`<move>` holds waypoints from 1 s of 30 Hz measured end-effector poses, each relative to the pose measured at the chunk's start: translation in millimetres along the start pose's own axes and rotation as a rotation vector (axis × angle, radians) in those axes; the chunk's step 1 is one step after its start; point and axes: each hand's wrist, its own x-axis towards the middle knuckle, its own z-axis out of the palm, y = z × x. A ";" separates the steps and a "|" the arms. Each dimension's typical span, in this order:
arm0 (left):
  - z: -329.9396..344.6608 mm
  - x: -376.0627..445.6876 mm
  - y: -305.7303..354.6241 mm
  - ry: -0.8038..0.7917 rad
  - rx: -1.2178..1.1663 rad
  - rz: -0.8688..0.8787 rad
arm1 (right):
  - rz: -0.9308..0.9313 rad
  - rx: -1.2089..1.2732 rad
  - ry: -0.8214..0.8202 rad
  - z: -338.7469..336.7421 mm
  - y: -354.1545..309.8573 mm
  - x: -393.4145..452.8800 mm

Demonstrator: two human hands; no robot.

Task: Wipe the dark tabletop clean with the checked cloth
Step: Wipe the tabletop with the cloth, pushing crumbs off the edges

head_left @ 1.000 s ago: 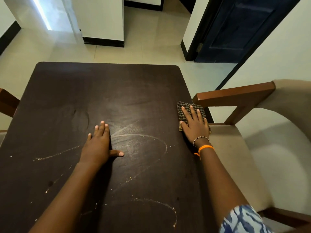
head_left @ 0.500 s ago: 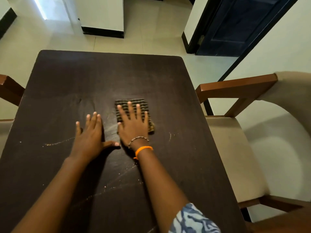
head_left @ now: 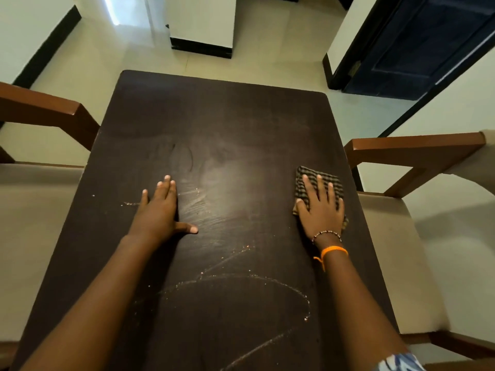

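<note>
The dark tabletop [head_left: 227, 135] fills the middle of the head view, marked with pale curved streaks of dust and crumbs [head_left: 241, 279] in its near half. A folded checked cloth [head_left: 325, 179] lies flat near the table's right edge. My right hand [head_left: 321, 207] presses down on it with fingers spread, covering its near part. Resting flat on the bare wood left of centre is my left hand [head_left: 158, 210], fingers together and thumb out, holding nothing.
A wooden-armed chair with a beige seat [head_left: 396, 250] stands close against the table's right side. Another chair's armrest [head_left: 48, 111] and seat flank the left side. Beyond the far edge are tiled floor, a white pillar [head_left: 203, 25] and a dark blue door [head_left: 417, 41].
My right hand slid the cloth from the right edge to the table's middle beside my left hand, then back to the right edge. My left hand stayed flat.
</note>
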 end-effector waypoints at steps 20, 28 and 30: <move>-3.5 -46.1 -90.2 0.092 -0.052 -0.180 | -0.658 0.053 -0.127 49.7 -255.3 -35.7; -1.3 -44.4 -89.6 0.098 -0.177 -0.148 | -0.084 -0.007 -0.029 17.6 -132.2 39.1; -0.4 -43.5 -90.6 0.109 -0.172 -0.146 | -0.015 -0.007 -0.022 21.7 -145.1 41.8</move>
